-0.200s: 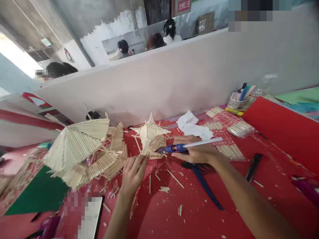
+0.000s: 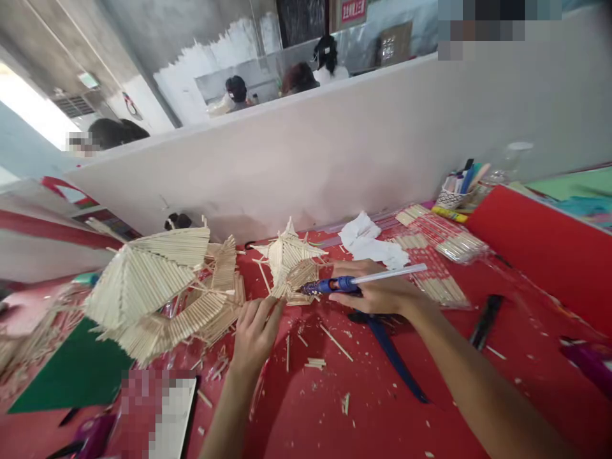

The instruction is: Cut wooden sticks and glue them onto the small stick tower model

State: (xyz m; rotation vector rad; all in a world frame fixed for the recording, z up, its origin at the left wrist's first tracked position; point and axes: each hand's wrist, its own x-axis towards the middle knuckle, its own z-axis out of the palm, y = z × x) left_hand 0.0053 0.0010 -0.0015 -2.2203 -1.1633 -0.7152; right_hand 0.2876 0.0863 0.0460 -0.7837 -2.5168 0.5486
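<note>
My right hand (image 2: 377, 292) is wrapped round a blue glue gun (image 2: 340, 284) with a white glue stick poking out behind it. The gun's tip touches a small roof-shaped model of thin wooden sticks (image 2: 289, 261) on the red table (image 2: 363, 408). My left hand (image 2: 255, 331) rests just below that model, its fingers closed against the model's lower edge. A larger stick-built roof (image 2: 153, 287) stands to the left of it.
Loose sticks and chips litter the red table. Crumpled white paper (image 2: 370, 242), bundles of sticks (image 2: 435, 248) and a cup of pens (image 2: 459, 188) lie at the back right. A green sheet (image 2: 71, 376) lies at the left. A white partition (image 2: 335, 153) runs behind, with other people beyond it.
</note>
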